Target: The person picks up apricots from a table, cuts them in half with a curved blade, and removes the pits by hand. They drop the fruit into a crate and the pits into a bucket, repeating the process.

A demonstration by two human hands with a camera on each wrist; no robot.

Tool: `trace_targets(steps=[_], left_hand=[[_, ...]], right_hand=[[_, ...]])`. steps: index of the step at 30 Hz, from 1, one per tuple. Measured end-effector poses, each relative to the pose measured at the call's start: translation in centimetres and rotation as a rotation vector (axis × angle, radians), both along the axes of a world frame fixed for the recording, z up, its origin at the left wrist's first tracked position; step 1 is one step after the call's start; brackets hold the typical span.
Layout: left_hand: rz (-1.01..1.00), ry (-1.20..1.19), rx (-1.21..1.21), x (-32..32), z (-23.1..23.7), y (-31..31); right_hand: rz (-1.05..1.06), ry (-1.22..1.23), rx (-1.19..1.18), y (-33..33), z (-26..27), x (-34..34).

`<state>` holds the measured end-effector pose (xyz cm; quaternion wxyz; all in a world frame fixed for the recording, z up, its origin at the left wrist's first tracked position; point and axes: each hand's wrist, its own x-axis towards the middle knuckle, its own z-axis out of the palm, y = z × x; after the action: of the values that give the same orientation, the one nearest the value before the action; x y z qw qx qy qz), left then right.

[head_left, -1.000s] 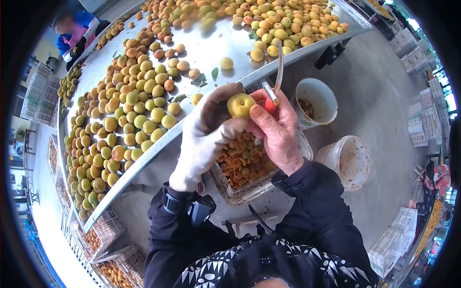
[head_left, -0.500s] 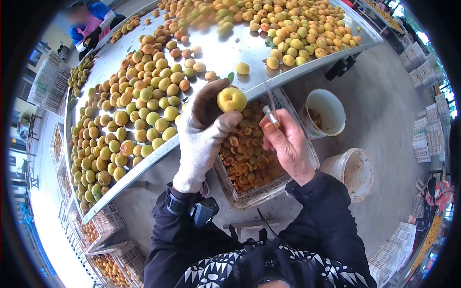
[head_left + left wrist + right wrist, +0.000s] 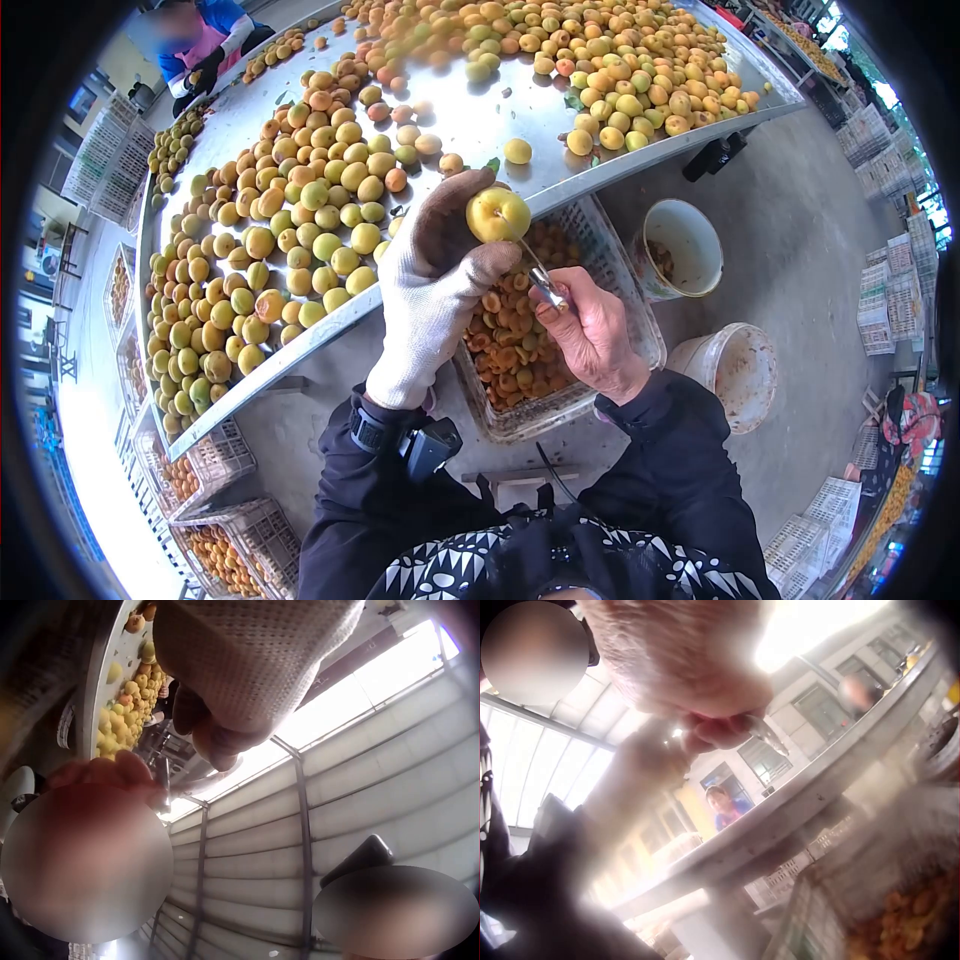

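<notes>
In the head view my left hand [image 3: 420,290], in a white glove with brown fingers, grips a whole yellow-green apricot [image 3: 497,214] between thumb and fingers above the table's front edge. My bare right hand [image 3: 597,340] holds a small knife [image 3: 546,287] with a silver collar; its handle is mostly hidden in the fist. The thin blade points up and left, its tip right at the apricot's lower edge. Below both hands, a pale plastic crate [image 3: 630,285] contains cut apricot pieces [image 3: 515,360]. Glove and knuckles fill the top of the left wrist view.
A metal table [image 3: 455,112] bears many loose apricots [image 3: 325,190], and its raised edge runs under my left hand. Two white buckets [image 3: 705,245] stand on the floor at right. Crates of apricots [image 3: 225,555] sit lower left. A person [image 3: 205,40] works across the table.
My right hand drew back from the apricot to the lower right, then came up again with the knife tip at the fruit. The left hand keeps its grip. The head view has shifted slightly.
</notes>
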<state>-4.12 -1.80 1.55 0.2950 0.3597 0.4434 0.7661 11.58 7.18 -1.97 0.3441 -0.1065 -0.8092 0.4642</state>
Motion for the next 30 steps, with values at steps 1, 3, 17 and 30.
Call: trace_targets(steps=[1,3,17,30], left_hand=[[-0.005,-0.006,0.003,0.02,0.03,-0.02],[0.002,0.006,-0.003,-0.01,0.01,-0.04],[0.055,0.067,-0.028,0.21,0.22,-0.17],[0.127,0.187,-0.037,0.71,0.28,-0.88]], right_hand=[[-0.005,-0.003,-0.006,0.03,-0.02,-0.02],[-0.011,-0.007,-0.012,0.03,-0.10,-0.07],[0.000,-0.015,0.021,-0.04,-0.58,-0.23],[0.001,-0.039,0.072,-0.16,-0.38,-0.20]])
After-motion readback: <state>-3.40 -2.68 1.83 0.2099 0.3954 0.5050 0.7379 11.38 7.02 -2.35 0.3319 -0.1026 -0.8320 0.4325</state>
